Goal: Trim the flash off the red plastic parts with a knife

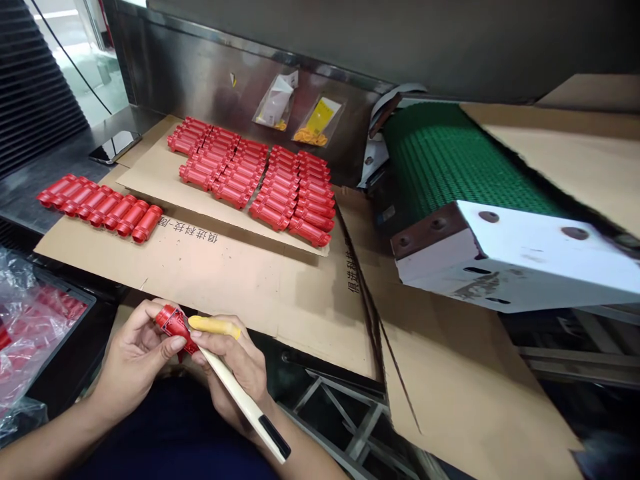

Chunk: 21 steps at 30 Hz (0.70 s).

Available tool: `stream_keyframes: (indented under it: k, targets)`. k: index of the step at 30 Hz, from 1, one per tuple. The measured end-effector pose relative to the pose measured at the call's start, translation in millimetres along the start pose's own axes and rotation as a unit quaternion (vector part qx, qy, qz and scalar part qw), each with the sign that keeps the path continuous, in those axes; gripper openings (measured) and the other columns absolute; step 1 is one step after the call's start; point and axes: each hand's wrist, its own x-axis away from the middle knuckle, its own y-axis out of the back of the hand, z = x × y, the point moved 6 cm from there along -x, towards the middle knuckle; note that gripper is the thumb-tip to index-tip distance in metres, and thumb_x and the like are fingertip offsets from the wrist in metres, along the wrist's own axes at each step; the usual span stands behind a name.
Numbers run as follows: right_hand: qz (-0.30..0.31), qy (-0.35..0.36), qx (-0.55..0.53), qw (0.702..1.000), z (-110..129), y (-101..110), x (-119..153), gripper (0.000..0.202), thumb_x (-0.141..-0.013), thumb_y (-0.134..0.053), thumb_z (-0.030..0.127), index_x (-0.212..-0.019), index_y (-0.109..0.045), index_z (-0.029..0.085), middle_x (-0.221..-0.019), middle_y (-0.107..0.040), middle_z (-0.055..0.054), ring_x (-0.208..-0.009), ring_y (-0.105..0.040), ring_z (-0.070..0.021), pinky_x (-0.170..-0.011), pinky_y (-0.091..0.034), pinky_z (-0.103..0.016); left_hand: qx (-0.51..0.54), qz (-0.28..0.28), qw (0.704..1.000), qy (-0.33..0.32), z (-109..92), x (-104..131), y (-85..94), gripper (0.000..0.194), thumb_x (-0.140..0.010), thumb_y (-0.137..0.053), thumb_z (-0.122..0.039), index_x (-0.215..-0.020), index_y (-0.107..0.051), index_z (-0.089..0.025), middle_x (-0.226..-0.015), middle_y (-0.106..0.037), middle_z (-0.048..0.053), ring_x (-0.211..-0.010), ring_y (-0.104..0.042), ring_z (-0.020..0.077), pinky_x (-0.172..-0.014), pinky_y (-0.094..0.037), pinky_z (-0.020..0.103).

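Observation:
Between the thumb and fingers of my left hand [137,350] is a red plastic tube-shaped part [173,320], ribbed and tilted. My right hand [233,363] is closed around a slim cream-handled tool [235,390] with a black band near its lower end. The tool's tip meets the red part, hidden by my fingers, so its kind does not show. A yellow finger cot [215,326] covers my right index finger. Both hands are just in front of the cardboard's near edge, above my lap.
Several rows of red parts [270,180] lie on a cardboard sheet [150,177]; another row [100,207] is at left. A phone [116,147] lies behind. Clear plastic covers red pieces in a bin [65,347]. A green conveyor belt [455,160] with a white metal end stands right.

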Motion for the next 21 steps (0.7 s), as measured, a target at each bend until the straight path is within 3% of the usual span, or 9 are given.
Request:
stream_keyframes:
  k: [15, 21]
  targets:
    - [-0.012, 0.002, 0.007, 1.000, 5.2, -2.6, 1.6, 0.029, -0.098, -0.063, 0.002, -0.121, -0.069, 0.018, -0.112, -0.078, -0.013, -0.104, -0.073, -0.0258, -0.090, -0.065, -0.045, -0.009, 0.003, 0.999, -0.043, -0.8, 1.0, 1.5, 0.012, -0.089, -0.084, -0.017, -0.091, -0.074, -0.023, -0.096, -0.074, 0.001, -0.085, -0.074, 0.0129, -0.078, -0.061, 0.019]
    - [-0.006, -0.016, -0.015, 1.000, 2.4, -0.6, 4.5, 0.029, -0.099, -0.065, 0.004, -0.124, -0.069, 0.018, -0.112, -0.078, -0.013, -0.108, -0.072, -0.0257, -0.092, -0.065, -0.044, 0.002, 0.004, 1.000, -0.025, 1.5, 2.0, 2.7, 0.013, -0.088, -0.085, -0.018, -0.092, -0.073, -0.022, -0.097, -0.075, 0.002, -0.086, -0.074, 0.0143, -0.079, -0.062, 0.021]
